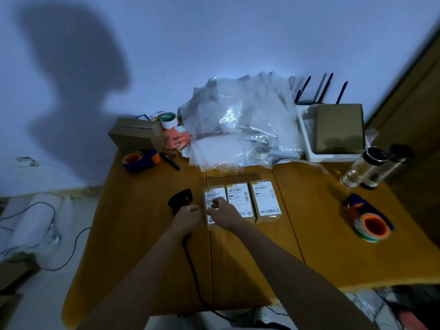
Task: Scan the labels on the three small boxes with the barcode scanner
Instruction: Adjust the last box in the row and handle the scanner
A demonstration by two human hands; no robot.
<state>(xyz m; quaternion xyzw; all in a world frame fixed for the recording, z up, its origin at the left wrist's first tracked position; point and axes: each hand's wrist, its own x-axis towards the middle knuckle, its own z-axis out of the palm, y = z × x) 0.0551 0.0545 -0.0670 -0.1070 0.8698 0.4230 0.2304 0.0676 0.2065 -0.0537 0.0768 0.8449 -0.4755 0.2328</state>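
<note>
The left hand (187, 216) grips the barcode scanner (180, 198), its head pointing away from the person. Three small boxes (240, 201) lie side by side on the bench (142, 222), long axes running away too. The right hand (222, 211) rests on the leftmost box, fingers curled narrow.

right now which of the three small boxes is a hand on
The leftmost box, the one nearest the barcode scanner. The right hand rests on its label, while the middle box and the right box lie untouched beside it.
</note>
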